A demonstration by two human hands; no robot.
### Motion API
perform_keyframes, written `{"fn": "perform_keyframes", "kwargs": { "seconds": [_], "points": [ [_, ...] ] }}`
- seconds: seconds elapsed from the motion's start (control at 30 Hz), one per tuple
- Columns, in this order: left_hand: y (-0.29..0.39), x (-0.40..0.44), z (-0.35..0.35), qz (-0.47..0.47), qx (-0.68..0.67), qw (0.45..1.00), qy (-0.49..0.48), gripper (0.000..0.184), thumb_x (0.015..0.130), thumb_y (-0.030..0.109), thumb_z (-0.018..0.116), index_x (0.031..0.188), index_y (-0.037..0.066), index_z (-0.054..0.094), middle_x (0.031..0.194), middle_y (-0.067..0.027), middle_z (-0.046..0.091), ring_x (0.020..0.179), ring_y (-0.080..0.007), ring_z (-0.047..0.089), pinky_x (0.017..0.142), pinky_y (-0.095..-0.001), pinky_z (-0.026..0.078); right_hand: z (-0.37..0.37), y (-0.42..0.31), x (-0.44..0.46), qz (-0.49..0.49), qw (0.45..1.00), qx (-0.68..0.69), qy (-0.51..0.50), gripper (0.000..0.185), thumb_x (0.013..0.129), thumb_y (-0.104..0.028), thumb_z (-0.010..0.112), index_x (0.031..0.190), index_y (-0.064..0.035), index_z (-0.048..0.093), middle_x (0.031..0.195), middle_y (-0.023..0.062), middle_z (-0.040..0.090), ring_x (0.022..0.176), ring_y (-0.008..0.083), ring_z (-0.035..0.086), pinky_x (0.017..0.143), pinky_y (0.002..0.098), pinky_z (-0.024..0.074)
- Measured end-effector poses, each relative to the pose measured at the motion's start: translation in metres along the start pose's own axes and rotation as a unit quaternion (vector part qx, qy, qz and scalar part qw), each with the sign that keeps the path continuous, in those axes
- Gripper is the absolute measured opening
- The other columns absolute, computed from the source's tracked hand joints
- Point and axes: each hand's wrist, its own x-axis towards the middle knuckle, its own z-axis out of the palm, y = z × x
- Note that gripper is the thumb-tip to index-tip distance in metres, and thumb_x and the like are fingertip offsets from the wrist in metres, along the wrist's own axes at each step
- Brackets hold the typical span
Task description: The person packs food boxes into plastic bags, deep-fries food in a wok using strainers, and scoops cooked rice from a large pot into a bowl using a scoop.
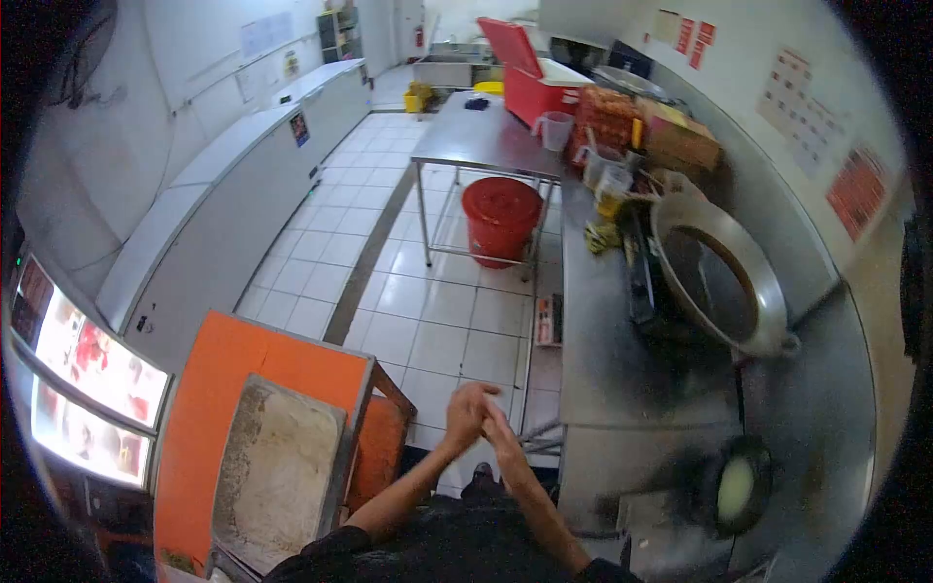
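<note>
The left hand (467,413) and right hand (499,428) overlap at lower centre, some fingers hidden.
Blur leaves the pale contents (736,489) of the dark pan (761,500), lower right, unidentifiable; print on the red poster (857,191), upper right, is illegible; the left edge crops the lit display (89,432).

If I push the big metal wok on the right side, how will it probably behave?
The wok would probably feel heavy to push, since it is wide and holds a broad pool of dark liquid. That liquid would likely slosh under a sudden push, because its surface lies open. The metal wall keeps a smooth, round shape, so it should hardly bend.
</note>
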Motion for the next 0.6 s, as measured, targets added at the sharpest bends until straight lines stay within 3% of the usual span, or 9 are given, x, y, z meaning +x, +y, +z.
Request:
{"fn": "perform_keyframes", "kwargs": {
  "seconds": [0.03, 0.1, 0.17, 0.23, 0.3, 0.37, 0.43, 0.5, 0.6],
  "points": [
    [-0.024, 0.036, -0.018, -0.099, -0.131, 0.986, 0.033, 0.039, 0.097, 0.032, 0.042, 0.114, 0.005, 0.065, 0.106, -0.015, 0.068, 0.101, -0.0248, 0.064, 0.094, -0.0389, 0.046, 0.015, -0.028, 0.033, -0.074, 0.979, -0.173, -0.074, 0.05, 0.102, -0.038, 0.032, 0.141, -0.0089, 0.04, 0.143, 0.0118, 0.042, 0.133, 0.0229, 0.039, 0.11, 0.0426, 0.0312],
    [-0.07, 0.082, -0.054, -0.243, -0.291, 0.918, 0.114, 0.049, 0.1, 0.041, 0.036, 0.115, 0.003, 0.064, 0.106, -0.0156, 0.068, 0.098, -0.0254, 0.065, 0.088, -0.0367, 0.05, 0.039, -0.059, 0.104, -0.141, 0.951, -0.249, -0.118, 0.043, 0.102, -0.033, 0.033, 0.133, -0.0069, 0.048, 0.138, 0.0123, 0.047, 0.132, 0.0242, 0.04, 0.11, 0.0412, 0.0304],
    [-0.058, 0.111, -0.07, -0.242, -0.324, 0.902, 0.149, 0.058, 0.101, 0.048, 0.031, 0.127, 0.002, 0.054, 0.12, -0.0167, 0.062, 0.108, -0.0274, 0.061, 0.094, -0.0369, 0.047, 0.058, -0.052, 0.168, -0.205, 0.912, -0.314, -0.166, 0.039, 0.101, -0.028, 0.034, 0.124, -0.0049, 0.055, 0.132, 0.0128, 0.052, 0.13, 0.0255, 0.042, 0.111, 0.0398, 0.0296],
    [-0.044, 0.156, -0.069, -0.21, -0.58, 0.776, 0.13, 0.066, 0.1, 0.054, 0.028, 0.133, 0.0, 0.046, 0.126, -0.0172, 0.058, 0.114, -0.0302, 0.057, 0.099, -0.0421, 0.044, 0.06, -0.008, 0.268, -0.397, 0.77, -0.484, -0.125, 0.032, 0.098, -0.026, 0.042, 0.114, -0.0062, 0.061, 0.124, 0.0136, 0.057, 0.125, 0.0294, 0.047, 0.107, 0.0374, 0.0336],
    [-0.069, 0.187, -0.082, -0.235, -0.521, 0.8, 0.185, 0.066, 0.099, 0.055, 0.031, 0.137, 0.002, 0.043, 0.132, -0.0154, 0.055, 0.117, -0.0321, 0.055, 0.101, -0.0445, 0.042, 0.038, 0.008, 0.36, -0.408, 0.791, -0.434, -0.141, 0.028, 0.095, -0.026, 0.047, 0.111, -0.0078, 0.062, 0.114, 0.0123, 0.063, 0.114, 0.0298, 0.055, 0.102, 0.0379, 0.0392],
    [-0.094, 0.23, -0.119, -0.29, -0.403, 0.857, 0.14, 0.065, 0.101, 0.053, 0.03, 0.143, 0.003, 0.035, 0.137, -0.0187, 0.05, 0.122, -0.0309, 0.053, 0.103, -0.0432, 0.04, 0.007, 0.038, 0.467, -0.214, 0.789, -0.554, -0.16, 0.036, 0.095, -0.031, 0.043, 0.11, -0.0042, 0.062, 0.106, 0.0182, 0.066, 0.104, 0.0352, 0.061, 0.094, 0.0426, 0.0443],
    [-0.118, 0.271, -0.158, -0.291, -0.456, 0.84, 0.038, 0.063, 0.101, 0.051, 0.032, 0.14, 0.003, 0.041, 0.129, -0.019, 0.055, 0.115, -0.0299, 0.057, 0.101, -0.0427, 0.043, -0.03, 0.069, 0.54, -0.045, 0.841, -0.539, -0.01, 0.037, 0.093, -0.033, 0.048, 0.109, -0.0025, 0.062, 0.106, 0.0195, 0.066, 0.1, 0.0367, 0.063, 0.087, 0.0431, 0.048],
    [-0.135, 0.337, -0.207, -0.282, -0.5, 0.816, -0.071, 0.061, 0.101, 0.05, 0.034, 0.136, 0.002, 0.046, 0.121, -0.0192, 0.061, 0.108, -0.029, 0.062, 0.098, -0.0422, 0.045, -0.061, 0.061, 0.585, 0.07, 0.675, -0.727, -0.105, 0.042, 0.09, -0.036, 0.056, 0.111, -0.0002, 0.061, 0.107, 0.0216, 0.066, 0.102, 0.0371, 0.062, 0.086, 0.041, 0.049],
    [-0.153, 0.452, -0.259, -0.268, -0.296, 0.916, -0.021, 0.05, 0.102, 0.041, 0.041, 0.124, -0.001, 0.057, 0.099, -0.0144, 0.069, 0.086, -0.0214, 0.068, 0.08, -0.0343, 0.054, -0.086, 0.066, 0.631, 0.125, 0.712, -0.688, -0.071, 0.042, 0.087, -0.035, 0.061, 0.109, 0.0, 0.062, 0.102, 0.0208, 0.068, 0.099, 0.037, 0.064, 0.085, 0.0418, 0.0497]
  ]
}}
